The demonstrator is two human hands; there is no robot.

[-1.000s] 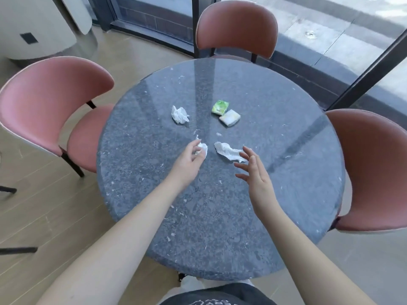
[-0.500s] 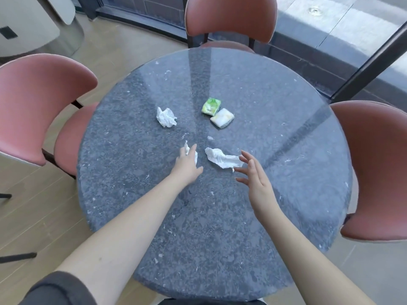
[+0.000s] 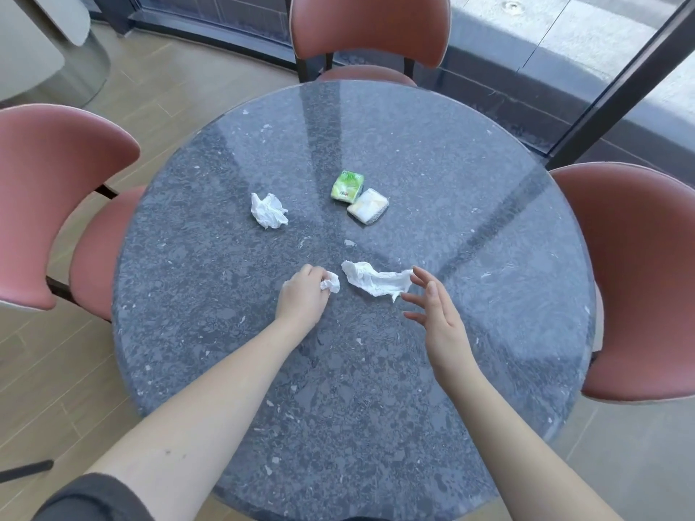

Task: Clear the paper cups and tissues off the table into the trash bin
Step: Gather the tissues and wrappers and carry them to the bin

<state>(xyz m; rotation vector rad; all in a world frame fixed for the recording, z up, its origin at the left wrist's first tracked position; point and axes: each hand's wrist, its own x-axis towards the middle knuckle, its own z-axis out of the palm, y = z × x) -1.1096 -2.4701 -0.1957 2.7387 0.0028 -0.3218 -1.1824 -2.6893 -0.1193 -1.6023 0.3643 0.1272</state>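
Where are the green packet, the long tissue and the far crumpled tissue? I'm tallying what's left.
green packet (image 3: 347, 186), head view, middle of its top face
long tissue (image 3: 372, 282), head view, its middle
far crumpled tissue (image 3: 268, 210), head view, its centre

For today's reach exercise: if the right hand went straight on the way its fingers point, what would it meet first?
Most likely the long twisted tissue; the right hand is open, fingers aimed at its near end, though height above the table is unclear.

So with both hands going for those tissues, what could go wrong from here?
The left hand grips only a small crumpled white tissue; a loose hold could drop it before it reaches a bin, and no bin is in view. The right hand is spread beside the long twisted white tissue, which may tear or trail if pinched by one end. Small white scraps on the round grey stone table could be missed.
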